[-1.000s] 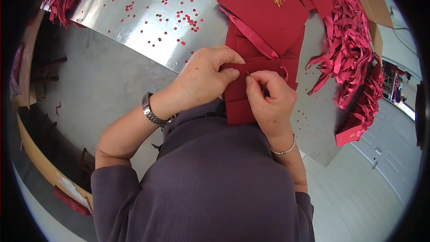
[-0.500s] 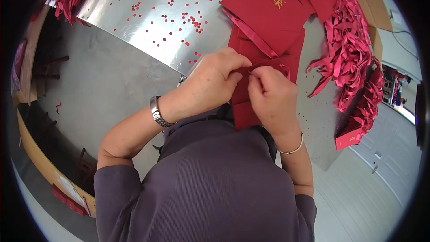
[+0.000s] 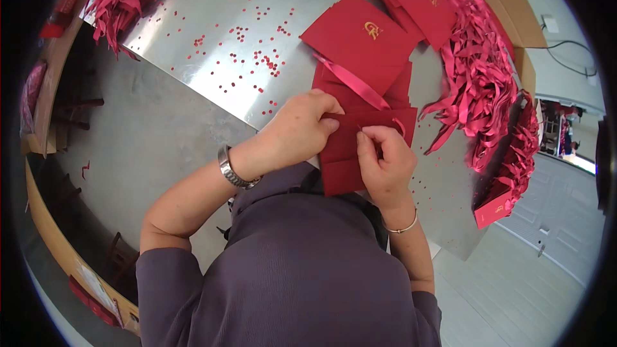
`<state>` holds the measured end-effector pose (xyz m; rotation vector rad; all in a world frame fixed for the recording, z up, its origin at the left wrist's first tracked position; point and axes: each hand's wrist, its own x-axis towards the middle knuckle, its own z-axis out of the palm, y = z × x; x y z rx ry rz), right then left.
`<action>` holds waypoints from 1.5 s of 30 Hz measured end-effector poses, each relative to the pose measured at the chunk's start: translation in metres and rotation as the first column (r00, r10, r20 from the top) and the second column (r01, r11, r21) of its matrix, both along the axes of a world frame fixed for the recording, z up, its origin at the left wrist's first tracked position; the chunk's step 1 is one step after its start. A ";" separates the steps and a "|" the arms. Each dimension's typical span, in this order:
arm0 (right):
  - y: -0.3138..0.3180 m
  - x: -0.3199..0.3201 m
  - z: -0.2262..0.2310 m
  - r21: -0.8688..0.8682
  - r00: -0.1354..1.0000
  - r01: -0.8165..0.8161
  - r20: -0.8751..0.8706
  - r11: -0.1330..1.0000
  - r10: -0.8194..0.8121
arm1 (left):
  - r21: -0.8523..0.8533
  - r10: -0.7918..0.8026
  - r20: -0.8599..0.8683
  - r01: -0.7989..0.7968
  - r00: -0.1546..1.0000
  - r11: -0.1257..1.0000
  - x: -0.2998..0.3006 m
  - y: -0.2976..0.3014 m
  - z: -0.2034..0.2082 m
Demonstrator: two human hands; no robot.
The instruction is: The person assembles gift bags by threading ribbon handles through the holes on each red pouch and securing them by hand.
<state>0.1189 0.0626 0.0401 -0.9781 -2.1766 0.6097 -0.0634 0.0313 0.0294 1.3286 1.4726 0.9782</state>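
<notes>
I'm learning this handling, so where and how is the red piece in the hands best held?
Probably pinch the red piece at the left end of its upper edge, coming from the left: that edge looks thin and straight, and the pink ribbon loop shows near its right end. The left hand pinches about there.

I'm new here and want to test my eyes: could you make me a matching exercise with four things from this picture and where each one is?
Things:
1. red piece
2. silver watch
3. thin bangle
4. small red dots

Places:
A. around the wrist of the right hand
B. scattered on the metal table
C. pinched at its edge by the left hand
D. around the wrist of the left hand

Right pairs: 1-C, 2-D, 3-A, 4-B.
</notes>
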 end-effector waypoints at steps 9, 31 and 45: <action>0.008 0.004 -0.010 -0.024 0.992 -0.034 -0.121 0.999 0.031 | -0.384 -0.005 0.228 0.095 0.974 0.919 -0.003 0.016 0.014; 0.012 -0.006 0.005 -0.457 0.995 0.022 -0.077 0.889 -0.064 | -0.374 -0.043 0.386 0.199 0.921 0.906 -0.012 0.011 0.007; 0.005 -0.006 -0.009 0.198 0.967 -0.041 0.256 0.979 -0.011 | -0.080 -0.240 -0.030 0.237 0.970 0.968 0.009 -0.006 -0.004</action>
